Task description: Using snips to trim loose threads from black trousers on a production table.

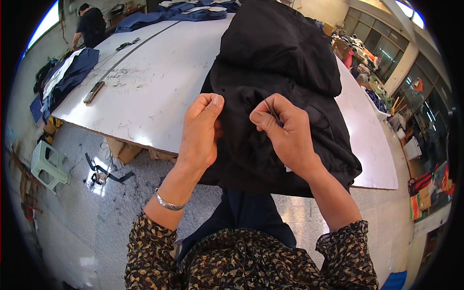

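A large piece of black fabric (280, 58), like a garment, is bunched and folded over the table's near edge in front of me. My left hand (202, 121) is closed in a pinch at the fabric's left side; whatever is between thumb and forefinger is too small to make out. My right hand (282, 130) is closed around a slim dark tool (272, 112), its tip angled up toward the left against the bunched cloth. The tool's lower part is hidden by my fingers.
The white table (145, 77) holds navy fabric stacks (72, 77), a ruler-like bar (94, 92) and cords. Another person (91, 26) bends at the far left. A green stool (48, 164) stands left on the floor, near cardboard boxes (123, 150); clutter (420, 188) lines the right wall.
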A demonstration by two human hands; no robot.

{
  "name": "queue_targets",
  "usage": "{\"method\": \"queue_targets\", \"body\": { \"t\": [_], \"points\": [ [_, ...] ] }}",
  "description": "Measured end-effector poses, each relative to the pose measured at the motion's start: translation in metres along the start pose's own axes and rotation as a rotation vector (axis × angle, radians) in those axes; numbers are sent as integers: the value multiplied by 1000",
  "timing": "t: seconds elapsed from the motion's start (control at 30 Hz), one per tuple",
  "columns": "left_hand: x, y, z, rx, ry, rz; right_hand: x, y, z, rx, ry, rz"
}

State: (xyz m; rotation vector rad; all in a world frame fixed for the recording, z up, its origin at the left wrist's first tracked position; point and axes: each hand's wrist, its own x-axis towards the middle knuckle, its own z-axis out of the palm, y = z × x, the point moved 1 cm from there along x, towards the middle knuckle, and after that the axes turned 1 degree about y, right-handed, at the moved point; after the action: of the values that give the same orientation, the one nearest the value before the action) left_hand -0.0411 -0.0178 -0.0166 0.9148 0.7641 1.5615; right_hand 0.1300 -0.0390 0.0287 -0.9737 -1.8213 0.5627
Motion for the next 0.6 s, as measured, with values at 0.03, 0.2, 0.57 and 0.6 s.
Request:
{"method": "queue_targets", "body": {
  "t": [0.03,0.2,0.57,0.6],
  "points": [
    [0,0,-2,-5,10,-1,0,-2,1,0,-11,1],
    [-6,6,-8,84,-40,23,2,-13,3,553,-204,437],
    [-29,16,6,1022,-41,1160,-1,-15,8,394,-119,324],
    [-28,13,5,1002,-29,1198,-4,-17,9,283,-86,197]
  ]
}}
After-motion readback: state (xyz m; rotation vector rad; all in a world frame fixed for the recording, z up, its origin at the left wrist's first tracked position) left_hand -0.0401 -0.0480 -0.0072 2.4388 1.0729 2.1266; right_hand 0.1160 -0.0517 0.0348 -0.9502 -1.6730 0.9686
